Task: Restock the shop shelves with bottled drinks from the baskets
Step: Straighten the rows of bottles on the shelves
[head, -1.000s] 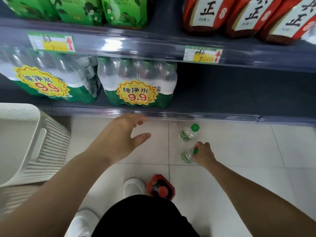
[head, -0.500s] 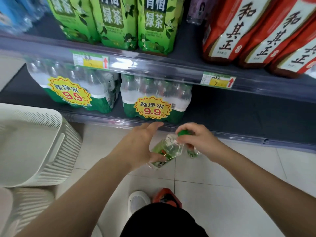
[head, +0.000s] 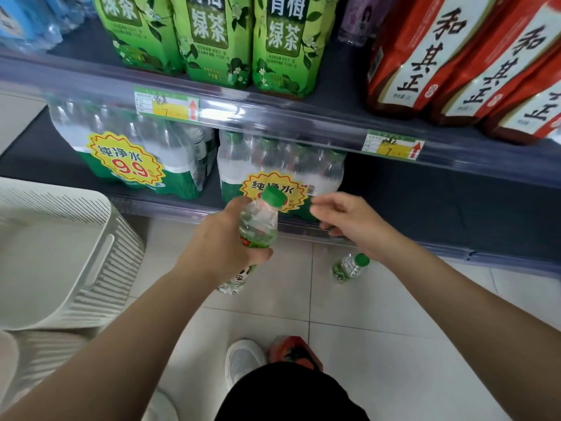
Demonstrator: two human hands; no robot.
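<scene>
The basket [head: 91, 268] sat at left before the lower shelf [head: 425, 208]; one bottle [head: 349, 266] was on the floor [head: 394, 329] to its right.

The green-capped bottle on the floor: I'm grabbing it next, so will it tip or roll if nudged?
The floor bottle looks upright and narrow on smooth tile, so a nudge may tip it. Its round body would probably roll. Clear thin plastic suggests light, squeezable.
</scene>
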